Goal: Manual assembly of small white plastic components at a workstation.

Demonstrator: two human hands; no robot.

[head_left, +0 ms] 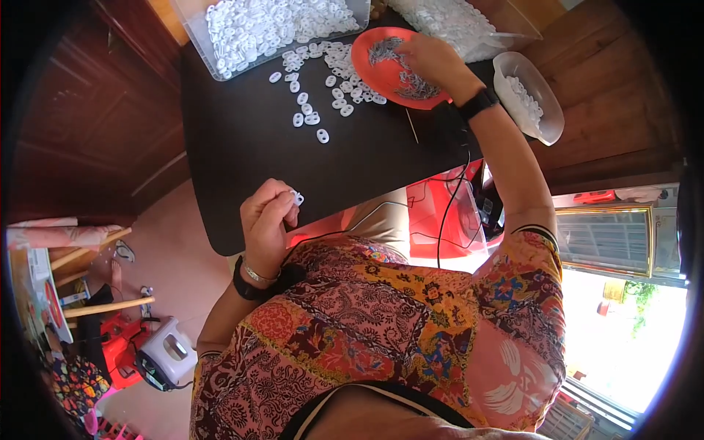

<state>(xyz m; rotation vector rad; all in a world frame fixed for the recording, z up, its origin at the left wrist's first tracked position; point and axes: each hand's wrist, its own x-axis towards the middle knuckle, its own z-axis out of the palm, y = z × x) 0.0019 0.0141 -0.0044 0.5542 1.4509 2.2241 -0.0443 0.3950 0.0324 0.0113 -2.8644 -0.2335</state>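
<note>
With a white piece [298, 197] pinched by the left hand [265, 216], grey bits [419, 88] are best taken singly from the plate [372, 72] by the right hand [438, 66], whose grip cannot be told.

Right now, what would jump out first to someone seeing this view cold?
Probably the red plate at the far side of the dark table, with the right hand reaching into its small grey metal pieces. Left of it, a clear bin brims with white two-holed pieces. Nearer, the left hand pinches one white piece above the table's near edge.
</note>
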